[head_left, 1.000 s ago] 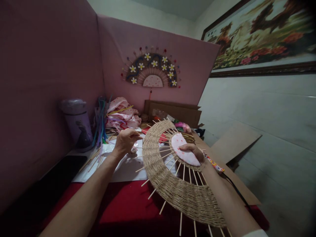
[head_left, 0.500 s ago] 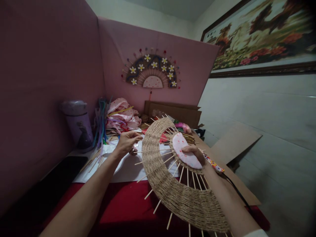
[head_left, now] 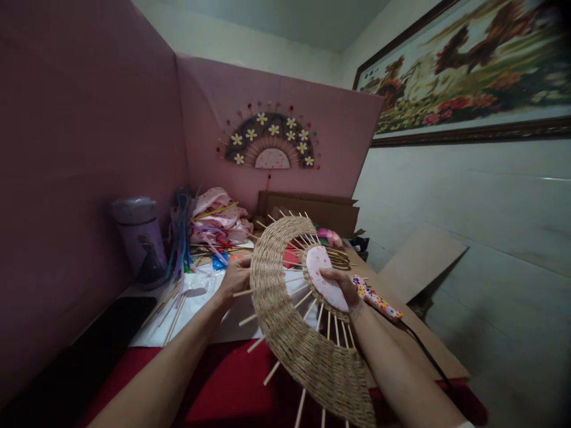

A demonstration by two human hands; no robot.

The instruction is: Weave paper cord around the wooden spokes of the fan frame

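Head view: right hand (head_left: 339, 284) pinches the woven fan (head_left: 289, 309), left hand (head_left: 235, 277) grip unclear; no writing legible.

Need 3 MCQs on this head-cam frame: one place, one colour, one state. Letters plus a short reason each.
1. Where does the right hand rest?
A. on the pink pad at the woven fan's hub
B. on the lilac bottle
C. on the cardboard sheet

2. What colour is the cloth on the table under the fan?
A. green
B. red
C. yellow

3. How is the woven fan held?
A. flat on the table
B. hung on the pink board
C. lifted off the table between both hands

Key:
1 A: the fingers lie on the pink pad.
2 B: the red cloth shows below the rim.
3 C: the left hand grips the rim's far side, the right holds the hub.
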